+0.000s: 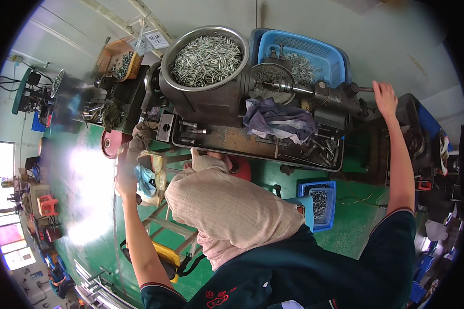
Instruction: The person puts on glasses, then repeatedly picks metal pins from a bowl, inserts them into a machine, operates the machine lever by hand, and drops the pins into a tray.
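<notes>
My right hand (385, 99) is closed round the end of a dark lever handle (365, 89) on the tailstock (340, 101) of a small lathe. A drill chuck (279, 85) points left from the tailstock, in front of a round tray of metal chips. My left hand (125, 177) is raised at the lathe's left end, just below a grey-brown cloth (141, 136) bunched round an upright part. Glare and blur hide its fingers. A crumpled purple-grey rag (278, 119) lies over the lathe bed beneath the chuck.
A steel bowl (165, 64) heaped with metal pins stands on the headstock; a blue basket (337, 59) of metal parts is behind. Loose tools lie in the chip tray (237, 140). A beige cloth covers my lap (227, 206). A blue bin (325, 221) sits on the green floor.
</notes>
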Demonstrator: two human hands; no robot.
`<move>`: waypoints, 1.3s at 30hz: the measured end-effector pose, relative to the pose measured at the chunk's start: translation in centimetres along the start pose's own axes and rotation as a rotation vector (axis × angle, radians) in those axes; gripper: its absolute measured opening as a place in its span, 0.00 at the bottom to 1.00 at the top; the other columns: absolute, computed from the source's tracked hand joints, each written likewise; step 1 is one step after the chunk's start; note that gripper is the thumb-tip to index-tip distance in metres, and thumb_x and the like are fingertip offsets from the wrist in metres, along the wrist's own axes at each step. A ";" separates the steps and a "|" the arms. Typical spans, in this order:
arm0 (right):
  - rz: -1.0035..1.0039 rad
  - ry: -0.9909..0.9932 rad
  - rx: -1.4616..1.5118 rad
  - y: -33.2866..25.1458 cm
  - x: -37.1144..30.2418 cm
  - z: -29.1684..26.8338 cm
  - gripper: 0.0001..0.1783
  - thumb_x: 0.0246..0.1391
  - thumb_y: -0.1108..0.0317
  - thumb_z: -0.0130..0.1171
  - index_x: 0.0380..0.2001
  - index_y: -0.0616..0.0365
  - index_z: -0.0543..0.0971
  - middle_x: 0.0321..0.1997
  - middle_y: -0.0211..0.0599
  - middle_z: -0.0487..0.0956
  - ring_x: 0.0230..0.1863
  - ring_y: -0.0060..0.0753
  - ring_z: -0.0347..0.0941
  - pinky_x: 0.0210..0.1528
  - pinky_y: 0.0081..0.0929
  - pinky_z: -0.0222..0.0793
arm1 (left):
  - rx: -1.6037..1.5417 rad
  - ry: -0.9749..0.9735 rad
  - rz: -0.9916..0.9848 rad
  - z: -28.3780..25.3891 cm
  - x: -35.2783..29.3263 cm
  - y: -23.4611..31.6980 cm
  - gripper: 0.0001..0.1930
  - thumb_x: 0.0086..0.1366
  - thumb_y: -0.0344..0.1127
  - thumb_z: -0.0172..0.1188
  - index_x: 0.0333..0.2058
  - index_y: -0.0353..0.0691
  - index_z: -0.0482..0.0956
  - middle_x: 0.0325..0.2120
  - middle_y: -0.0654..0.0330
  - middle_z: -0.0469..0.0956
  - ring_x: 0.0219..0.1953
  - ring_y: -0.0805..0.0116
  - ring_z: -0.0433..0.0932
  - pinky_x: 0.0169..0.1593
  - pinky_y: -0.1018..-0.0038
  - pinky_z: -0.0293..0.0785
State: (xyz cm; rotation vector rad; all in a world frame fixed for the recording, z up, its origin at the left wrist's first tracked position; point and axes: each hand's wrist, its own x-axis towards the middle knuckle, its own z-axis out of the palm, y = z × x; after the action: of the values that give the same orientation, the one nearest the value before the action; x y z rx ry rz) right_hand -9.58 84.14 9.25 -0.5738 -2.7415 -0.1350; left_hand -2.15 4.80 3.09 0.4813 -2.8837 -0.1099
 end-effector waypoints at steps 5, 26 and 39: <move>-0.001 -0.086 0.081 1.5 -6.7 -5.0 0.27 0.51 0.43 0.41 0.27 0.60 0.72 0.33 0.46 0.73 0.39 0.50 0.67 0.37 0.40 0.62 | 0.028 -0.032 -0.027 -0.6 -0.1 0.3 0.15 0.49 0.40 0.56 0.35 0.39 0.74 0.24 0.45 0.75 0.30 0.46 0.73 0.33 0.60 0.69; -0.007 -0.062 0.049 -0.4 -11.4 -6.4 0.29 0.51 0.43 0.41 0.16 0.62 0.69 0.15 0.53 0.70 0.22 0.58 0.67 0.24 0.46 0.60 | 0.030 -0.033 0.002 -0.2 -0.1 0.1 0.15 0.49 0.39 0.56 0.35 0.38 0.74 0.23 0.44 0.74 0.29 0.45 0.73 0.32 0.60 0.69; 0.009 -0.040 0.014 -1.2 -11.7 -6.9 0.30 0.52 0.43 0.40 0.17 0.61 0.71 0.16 0.53 0.71 0.23 0.57 0.67 0.26 0.46 0.61 | -0.002 -0.044 0.019 -0.4 -0.1 0.2 0.14 0.49 0.38 0.55 0.36 0.39 0.74 0.25 0.45 0.75 0.31 0.46 0.73 0.34 0.60 0.69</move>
State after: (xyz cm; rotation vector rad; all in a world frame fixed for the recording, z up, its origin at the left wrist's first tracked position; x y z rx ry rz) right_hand 2.12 77.55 11.66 -0.5913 -2.7753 -0.1027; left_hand -2.07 5.02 3.50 0.4564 -2.9302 -0.1218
